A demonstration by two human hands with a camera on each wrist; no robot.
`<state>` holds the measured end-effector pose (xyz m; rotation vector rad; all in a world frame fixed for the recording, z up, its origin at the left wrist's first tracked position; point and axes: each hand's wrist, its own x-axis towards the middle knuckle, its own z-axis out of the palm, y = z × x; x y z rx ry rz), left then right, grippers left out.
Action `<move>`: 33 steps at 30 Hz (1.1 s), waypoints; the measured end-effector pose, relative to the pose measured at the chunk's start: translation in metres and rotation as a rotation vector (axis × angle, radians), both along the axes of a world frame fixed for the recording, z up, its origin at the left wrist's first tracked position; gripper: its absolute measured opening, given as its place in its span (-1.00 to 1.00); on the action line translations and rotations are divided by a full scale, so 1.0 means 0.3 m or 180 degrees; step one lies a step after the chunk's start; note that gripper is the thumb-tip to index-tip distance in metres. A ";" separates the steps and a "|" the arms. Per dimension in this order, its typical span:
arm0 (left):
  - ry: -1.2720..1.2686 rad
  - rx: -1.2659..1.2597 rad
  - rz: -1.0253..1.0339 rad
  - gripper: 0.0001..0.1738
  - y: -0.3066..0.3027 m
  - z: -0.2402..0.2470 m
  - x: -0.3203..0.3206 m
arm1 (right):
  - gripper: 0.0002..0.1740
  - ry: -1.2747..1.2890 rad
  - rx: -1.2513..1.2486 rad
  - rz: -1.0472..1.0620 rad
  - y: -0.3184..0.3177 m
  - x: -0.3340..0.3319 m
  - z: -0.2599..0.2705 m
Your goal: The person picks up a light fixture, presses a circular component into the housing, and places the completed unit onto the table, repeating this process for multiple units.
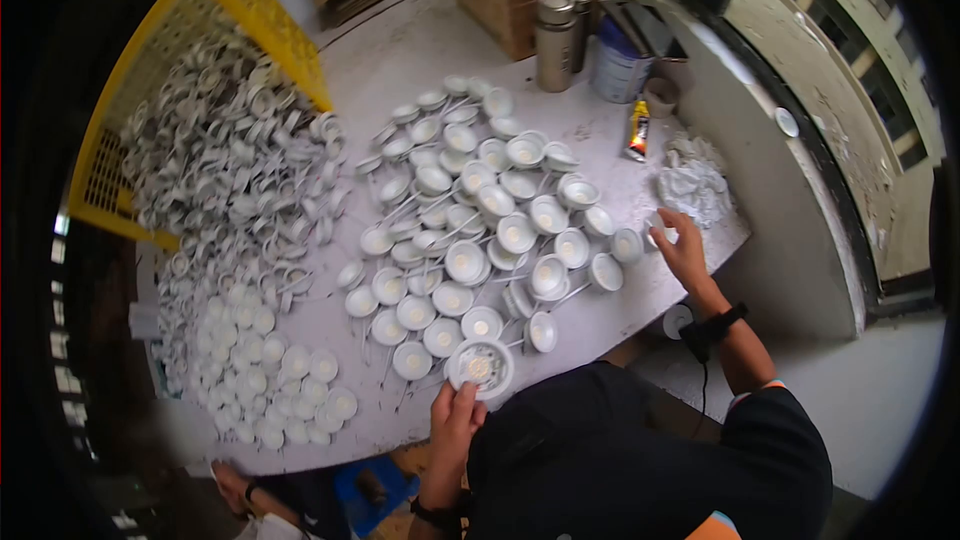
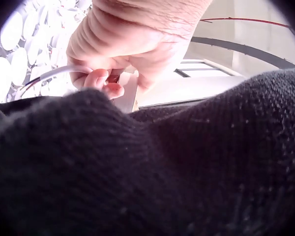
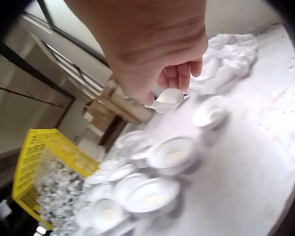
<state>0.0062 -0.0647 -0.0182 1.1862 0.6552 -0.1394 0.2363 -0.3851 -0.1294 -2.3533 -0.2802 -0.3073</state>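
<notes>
My left hand (image 1: 458, 422) grips the rim of a round white LED downlight (image 1: 492, 380), whose open face shows a board inside. In the left wrist view a white cable (image 2: 64, 71) runs beside the curled fingers, and the downlight's edge (image 2: 130, 93) shows under the palm. Over the table's right side, my right hand (image 1: 685, 255) pinches a small white curved piece (image 3: 168, 98) between thumb and fingers; I cannot tell its kind. Several finished-looking downlights (image 1: 548, 215) with cables cover the table's middle, one (image 3: 210, 113) standing just below the right hand.
A yellow crate (image 1: 240, 0) spills small white parts at the left, with white discs (image 1: 250, 360) before it. At the back stand a cardboard box (image 1: 500, 0), a steel flask (image 1: 555, 45) and a bucket (image 1: 620, 70). A yellow tube (image 1: 638, 130) and crumpled white cloth (image 1: 695, 185) lie right. Another person's hand (image 1: 232, 488) shows lower left.
</notes>
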 end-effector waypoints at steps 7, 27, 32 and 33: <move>-0.0138 0.0411 -0.0320 -0.63 0.002 0.014 0.014 | -0.49 -0.0082 0.0268 0.2408 0.438 -0.271 0.434; -0.0551 0.0505 -0.0398 -0.69 0.027 0.054 -0.025 | -0.51 0.2595 0.1578 0.2297 0.582 -0.425 0.423; -0.0793 0.1051 -0.0380 -0.74 0.003 0.038 -0.011 | -0.59 0.2295 0.1358 0.2227 0.603 -0.436 0.447; -0.0652 0.1285 -0.0446 -0.75 0.006 0.039 -0.008 | -0.59 0.2299 0.1357 0.2237 0.607 -0.438 0.443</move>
